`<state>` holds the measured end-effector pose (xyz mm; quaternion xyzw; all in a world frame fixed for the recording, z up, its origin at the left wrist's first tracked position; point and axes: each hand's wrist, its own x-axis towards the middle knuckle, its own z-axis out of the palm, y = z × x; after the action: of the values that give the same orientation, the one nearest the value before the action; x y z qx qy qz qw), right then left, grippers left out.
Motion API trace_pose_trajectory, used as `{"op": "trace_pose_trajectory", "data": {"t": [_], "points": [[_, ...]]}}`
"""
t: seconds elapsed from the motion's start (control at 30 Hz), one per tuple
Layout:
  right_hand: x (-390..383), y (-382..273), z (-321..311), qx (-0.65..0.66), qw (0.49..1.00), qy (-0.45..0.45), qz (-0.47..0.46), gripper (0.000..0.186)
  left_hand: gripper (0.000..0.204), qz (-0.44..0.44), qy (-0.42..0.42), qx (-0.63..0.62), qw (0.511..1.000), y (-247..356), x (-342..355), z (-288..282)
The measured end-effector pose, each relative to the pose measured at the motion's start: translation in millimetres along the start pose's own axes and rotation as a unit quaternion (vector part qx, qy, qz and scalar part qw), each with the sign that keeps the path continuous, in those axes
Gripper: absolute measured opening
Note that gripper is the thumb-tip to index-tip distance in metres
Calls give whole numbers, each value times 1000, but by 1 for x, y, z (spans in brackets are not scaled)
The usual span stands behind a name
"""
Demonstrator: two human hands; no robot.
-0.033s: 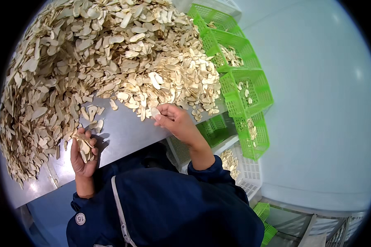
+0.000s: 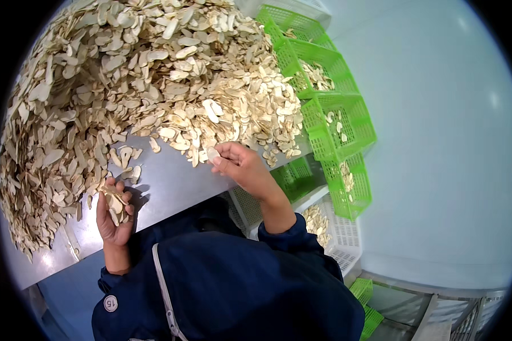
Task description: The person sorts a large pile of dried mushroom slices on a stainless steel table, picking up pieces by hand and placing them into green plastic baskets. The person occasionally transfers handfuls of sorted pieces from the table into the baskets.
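Observation:
A large heap of pale dried slices covers much of the steel table. My left hand, near the table's front edge at the left, is curled round a small bunch of slices. My right hand is at the front of the heap, right of my left hand, pinching one pale slice between thumb and fingers. A few loose slices lie on the metal between the heap and my hands.
Green slotted baskets line the heap's right side, several holding slices. Below the table's right end are another green basket and a white crate with slices. More green baskets stand at lower right, beside metal framework.

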<state>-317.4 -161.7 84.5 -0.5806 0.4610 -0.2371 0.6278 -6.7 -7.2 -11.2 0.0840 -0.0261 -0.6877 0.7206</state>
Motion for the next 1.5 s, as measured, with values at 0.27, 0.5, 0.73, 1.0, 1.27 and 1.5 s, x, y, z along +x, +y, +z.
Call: {"op": "trace_pose_trajectory", "data": {"t": [0.27, 0.5, 0.73, 1.0, 1.27, 1.5], "points": [[-53, -2, -135, 245, 843, 405, -257, 22, 39, 4, 17, 10, 1000, 5, -5, -2], [-105, 43, -205, 476, 743, 347, -318, 31, 38, -11, -7, -22, 1000, -2, 0, 1], [18, 4, 20, -45, 983, 130, -121, 22, 36, 24, 21, -33, 999, 5, -11, 8], [47, 15, 149, -340, 844, -136, -391, 27, 39, 86, 22, -55, 994, 14, -28, -5], [71, 4, 92, -469, 810, 17, -352, 27, 38, 56, 9, -30, 998, 14, -19, -2], [100, -18, 183, -453, 823, -3, -342, 10, 37, 61, -12, -14, 998, 14, -16, -5]]}}
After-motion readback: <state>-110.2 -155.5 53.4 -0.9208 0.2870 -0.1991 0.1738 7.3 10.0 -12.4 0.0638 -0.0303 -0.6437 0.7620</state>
